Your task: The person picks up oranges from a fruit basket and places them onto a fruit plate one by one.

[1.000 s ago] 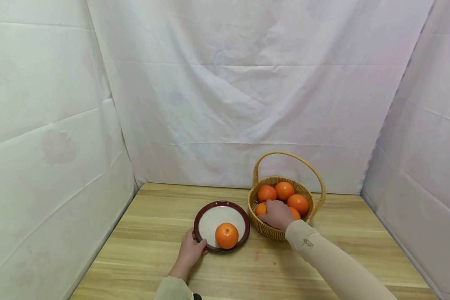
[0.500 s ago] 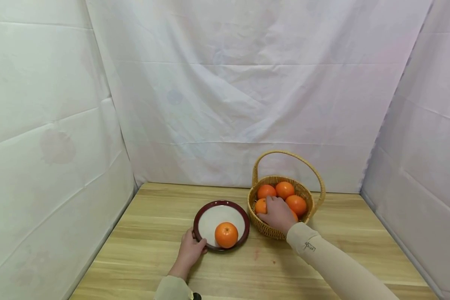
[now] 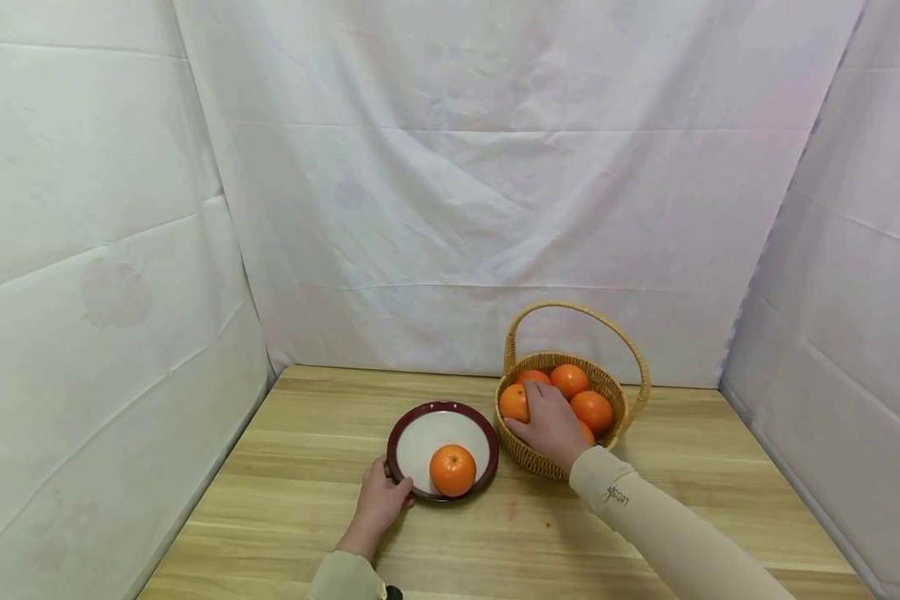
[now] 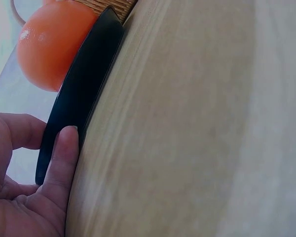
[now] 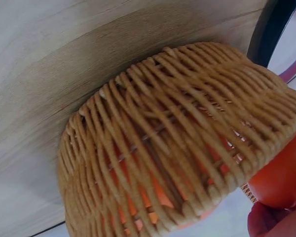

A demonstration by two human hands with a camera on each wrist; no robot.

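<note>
My right grip (image 3: 553,427) curls round an orange (image 3: 513,403) at the wicker basket (image 3: 531,461) — my left grip (image 3: 381,502) pinches the plate (image 3: 423,440) by its rim.

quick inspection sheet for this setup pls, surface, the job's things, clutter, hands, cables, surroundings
surface: wood-grain tabletop, small reddish mark near the front
job's things: white plate with dark red rim, one orange on it; wicker basket to its right, holding more oranges
clutter: nothing seen
hands: left hand pinches the plate's rim; right hand has its fingers on an orange at the basket
cables: nothing seen
surroundings: white hangings behind and on both sides
</note>
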